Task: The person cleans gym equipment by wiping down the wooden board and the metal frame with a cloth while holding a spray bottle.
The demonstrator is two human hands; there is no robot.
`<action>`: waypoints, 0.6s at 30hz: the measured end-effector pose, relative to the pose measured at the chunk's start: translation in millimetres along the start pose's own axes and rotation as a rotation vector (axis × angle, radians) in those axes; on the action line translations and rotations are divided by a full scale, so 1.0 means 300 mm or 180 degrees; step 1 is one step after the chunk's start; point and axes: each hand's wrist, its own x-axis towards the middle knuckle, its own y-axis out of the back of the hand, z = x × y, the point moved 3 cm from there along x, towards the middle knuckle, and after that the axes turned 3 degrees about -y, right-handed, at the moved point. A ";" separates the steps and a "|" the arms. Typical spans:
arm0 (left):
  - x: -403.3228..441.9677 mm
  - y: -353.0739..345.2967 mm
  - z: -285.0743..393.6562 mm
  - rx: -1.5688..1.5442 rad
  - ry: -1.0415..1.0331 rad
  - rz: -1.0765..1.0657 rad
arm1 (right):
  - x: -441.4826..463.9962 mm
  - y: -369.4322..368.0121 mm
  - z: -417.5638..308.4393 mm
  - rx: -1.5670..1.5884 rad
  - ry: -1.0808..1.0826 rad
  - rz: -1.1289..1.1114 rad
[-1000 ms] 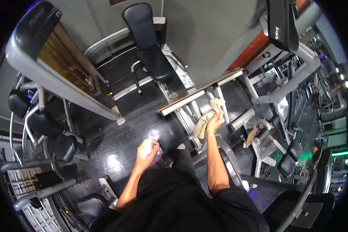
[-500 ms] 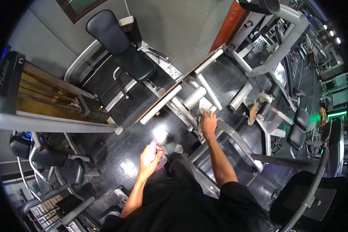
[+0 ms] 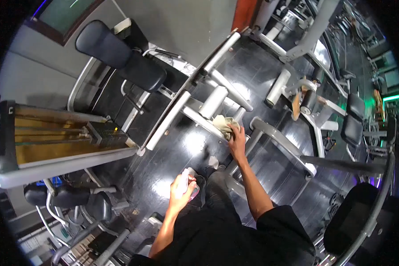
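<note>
My left hand [image 3: 180, 191] is wrapped around a spray bottle [image 3: 185, 177] with a whitish top and some pink lower down, held in front of my body above the floor. My right hand [image 3: 237, 141] grips a pale, crumpled cloth [image 3: 223, 123]. The cloth lies against the silver frame [image 3: 204, 122] of a gym machine, close to a thick light-coloured tube [image 3: 214, 102]. My fingers hide part of the cloth, and the bottle's lower part is partly covered by my left hand.
A black padded seat [image 3: 142, 72] stands at the upper left, beside a weight stack [image 3: 104, 134] in a grey housing. On the right are a curved silver frame [image 3: 279, 141] and another machine's black pad [image 3: 353, 119]. The dark floor [image 3: 173, 153] reflects light.
My right hand and the cloth have moved slightly left along the machine frame, and more of the cloth shows. The left hand with the bottle has shifted right. The camera view has turned somewhat.
</note>
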 end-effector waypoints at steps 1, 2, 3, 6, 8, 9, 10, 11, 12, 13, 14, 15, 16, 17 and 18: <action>0.002 -0.011 -0.008 -0.0116 0.0071 -0.0045 | -0.037 0.009 -0.003 -0.0010 -0.0116 0.0085; 0.012 -0.015 -0.013 -0.0108 0.0061 -0.0109 | -0.062 0.010 -0.005 -0.0021 -0.0149 0.0139; 0.014 -0.020 -0.018 -0.0126 0.0049 -0.0170 | -0.090 0.010 -0.003 0.0079 -0.0292 0.0183; 0.029 -0.038 -0.027 -0.0198 0.0064 -0.0331 | -0.129 0.012 0.019 0.0083 -0.0383 0.0390; 0.049 -0.046 -0.034 -0.0229 0.0089 -0.0442 | -0.159 -0.011 0.088 0.0124 -0.0680 0.0503; 0.055 -0.053 -0.039 -0.0199 0.0072 -0.0505 | -0.193 -0.022 0.119 0.0266 -0.0747 0.0637; 0.065 -0.059 -0.046 -0.0167 0.0050 -0.0568 | -0.231 -0.036 0.147 0.0266 -0.0780 0.0682; 0.080 -0.073 -0.056 -0.0162 -0.0099 -0.0644 | -0.286 -0.056 0.209 0.0829 -0.1246 0.0739; 0.104 -0.090 -0.068 -0.0156 -0.0096 -0.0699 | -0.342 -0.072 0.262 0.1394 -0.1698 0.0800; 0.122 -0.108 -0.079 0.0102 -0.0204 -0.0806 | -0.414 -0.088 0.304 0.1909 -0.1914 0.0858; 0.133 -0.129 -0.098 0.0352 -0.0318 -0.0916 | -0.493 -0.100 0.331 0.1899 -0.1960 0.0919; 0.146 -0.155 -0.149 0.0247 -0.0206 -0.0958 | -0.571 -0.104 0.354 0.2055 -0.2142 0.1273; 0.156 -0.176 -0.196 0.0243 -0.0207 -0.1036 | -0.648 -0.109 0.374 0.2212 -0.2309 0.1637; 0.170 -0.203 -0.218 0.0326 -0.0482 -0.1116 | -0.702 -0.095 0.348 0.2195 -0.2316 0.1710; 0.179 -0.232 -0.231 0.0400 -0.0751 -0.1189 | -0.762 -0.064 0.299 0.2029 -0.2483 0.1839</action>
